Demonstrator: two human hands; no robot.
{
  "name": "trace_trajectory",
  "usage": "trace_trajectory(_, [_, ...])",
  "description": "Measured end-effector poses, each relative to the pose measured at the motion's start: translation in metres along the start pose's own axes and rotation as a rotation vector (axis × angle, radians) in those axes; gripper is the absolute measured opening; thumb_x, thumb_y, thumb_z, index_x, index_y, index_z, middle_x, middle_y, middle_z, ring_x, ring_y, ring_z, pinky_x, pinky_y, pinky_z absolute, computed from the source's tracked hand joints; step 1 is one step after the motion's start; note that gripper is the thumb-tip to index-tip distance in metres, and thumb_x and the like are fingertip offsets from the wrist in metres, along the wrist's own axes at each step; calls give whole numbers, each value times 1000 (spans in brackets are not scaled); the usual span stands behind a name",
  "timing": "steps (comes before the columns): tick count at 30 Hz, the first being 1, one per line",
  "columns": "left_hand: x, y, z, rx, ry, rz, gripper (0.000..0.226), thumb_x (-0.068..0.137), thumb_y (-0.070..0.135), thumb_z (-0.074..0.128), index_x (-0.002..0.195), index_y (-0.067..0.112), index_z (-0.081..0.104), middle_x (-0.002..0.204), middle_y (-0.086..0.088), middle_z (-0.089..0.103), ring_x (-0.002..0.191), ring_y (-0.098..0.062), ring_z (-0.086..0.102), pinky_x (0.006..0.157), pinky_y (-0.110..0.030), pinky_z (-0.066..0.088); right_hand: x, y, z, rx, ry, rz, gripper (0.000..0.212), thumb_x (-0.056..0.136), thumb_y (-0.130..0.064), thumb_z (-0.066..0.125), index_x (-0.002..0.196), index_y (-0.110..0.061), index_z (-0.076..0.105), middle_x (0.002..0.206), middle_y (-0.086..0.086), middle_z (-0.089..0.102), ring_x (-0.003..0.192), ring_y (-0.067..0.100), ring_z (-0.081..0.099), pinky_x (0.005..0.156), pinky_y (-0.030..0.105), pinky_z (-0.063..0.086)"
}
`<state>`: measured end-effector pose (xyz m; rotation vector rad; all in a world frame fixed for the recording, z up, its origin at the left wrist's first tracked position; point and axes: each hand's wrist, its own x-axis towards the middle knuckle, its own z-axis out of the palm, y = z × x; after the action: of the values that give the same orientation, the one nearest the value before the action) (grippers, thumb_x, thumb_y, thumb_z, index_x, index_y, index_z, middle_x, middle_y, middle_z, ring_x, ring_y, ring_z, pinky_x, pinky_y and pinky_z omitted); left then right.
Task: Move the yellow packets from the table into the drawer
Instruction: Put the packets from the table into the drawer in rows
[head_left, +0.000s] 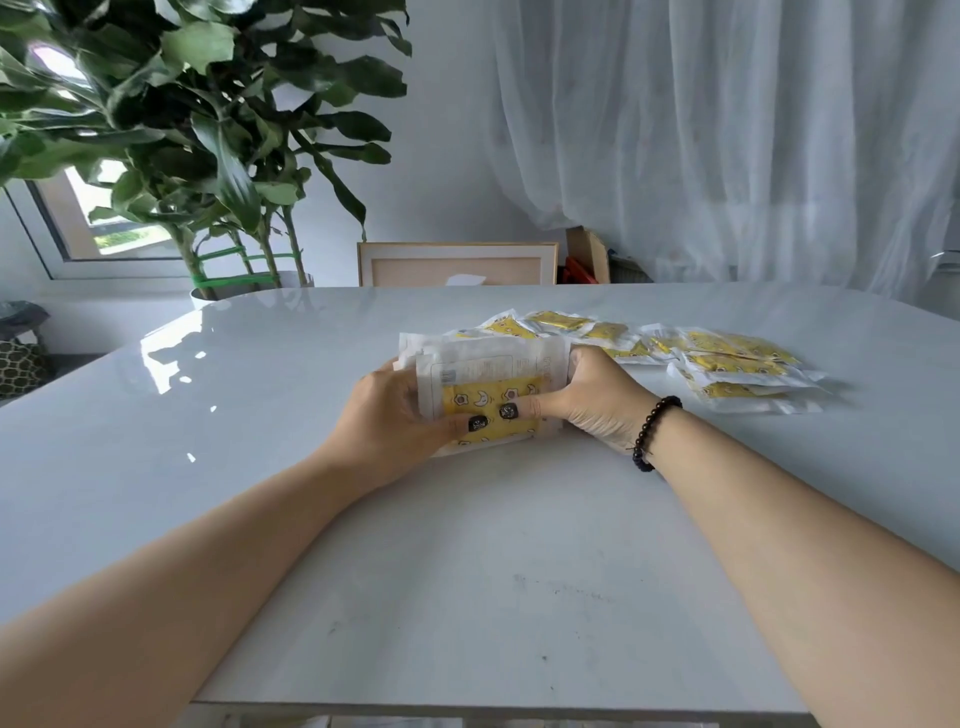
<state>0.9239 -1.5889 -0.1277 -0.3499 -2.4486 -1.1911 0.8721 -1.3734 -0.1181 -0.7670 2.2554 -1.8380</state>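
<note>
Glossy white table (260, 415); plant (208, 130), curtain (727, 130) behind.

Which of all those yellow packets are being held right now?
The stack of packets nearest the person, gripped between left hand and right hand. The loose packets lie untouched behind.

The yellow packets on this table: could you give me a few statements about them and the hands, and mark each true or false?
1. Both hands grip one stack of packets. True: left hand and right hand hold its sides.
2. Every packet is in that stack. False: loose packets lie on the table to the right.
3. A beaded bracelet is on the left wrist. False: the right.
4. A leafy plant stands behind the table. True.
</note>
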Motion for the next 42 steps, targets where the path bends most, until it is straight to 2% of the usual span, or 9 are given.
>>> trace_trajectory(7, [-1,3,1,79,-11,36,27,73,26,81,99,30,74,106,5,67,94,-13,65,83,-35,55,-1,0,6,-81,14,-34,47,70,-4,81,114,-7,64,108,8,72,102,21,68,92,41,53])
trace_trajectory(15, [-22,19,-1,173,150,128,34,66,28,81,98,19,73,94,0,66,82,-11,59,70,-5,36,-31,-12,11,-66,236,-19,37,71,-8,81,105,-9,65,100,5,73,94,18,70,88,43,55])
trace_trajectory(19, [-40,32,-5,206,169,108,25,73,10,79,96,19,74,102,-3,67,91,-25,65,75,-11,37,-65,-29,-9,-147,331,22,44,65,-21,85,102,-11,65,98,4,73,92,18,70,87,45,55])
trace_trajectory(23, [-57,60,-29,257,162,106,29,80,12,73,107,20,65,106,-1,64,89,-22,58,73,-19,35,-111,-63,-30,-354,352,17,56,52,-46,79,95,-11,67,99,23,69,91,38,66,81,54,55])
trace_trajectory(29, [-108,120,-72,219,116,142,55,83,10,68,126,37,46,94,4,58,79,-22,53,66,-27,42,-190,-92,-33,-495,190,38,76,46,-75,75,101,-24,66,102,21,68,97,45,61,79,61,51])
trace_trajectory(33, [-159,133,-82,278,34,246,75,82,13,71,133,54,33,97,8,61,77,-20,59,68,-29,51,-241,-95,-20,-558,151,127,69,53,-63,79,98,-12,66,99,16,70,92,34,66,80,52,54])
trace_trajectory(38, [-215,132,-71,589,-89,772,49,91,23,54,138,26,44,111,4,66,79,-14,67,49,-29,55,-302,-71,-17,-673,-62,350,41,60,-35,82,94,-17,67,90,-2,74,85,15,71,78,41,58])
trace_trajectory(40, [-230,130,-59,589,-147,820,53,88,16,61,138,23,45,112,4,65,81,-14,65,49,-27,53,-323,-66,-22,-707,-75,398,17,69,-20,77,79,-14,65,72,-6,71,67,5,67,62,26,56])
trace_trajectory(42, [-238,131,-46,600,-188,828,57,83,12,67,136,23,47,108,5,65,76,-13,61,47,-24,49,-338,-64,-28,-731,-26,431,17,74,-15,73,74,-7,59,59,-2,61,48,-1,49,48,16,40])
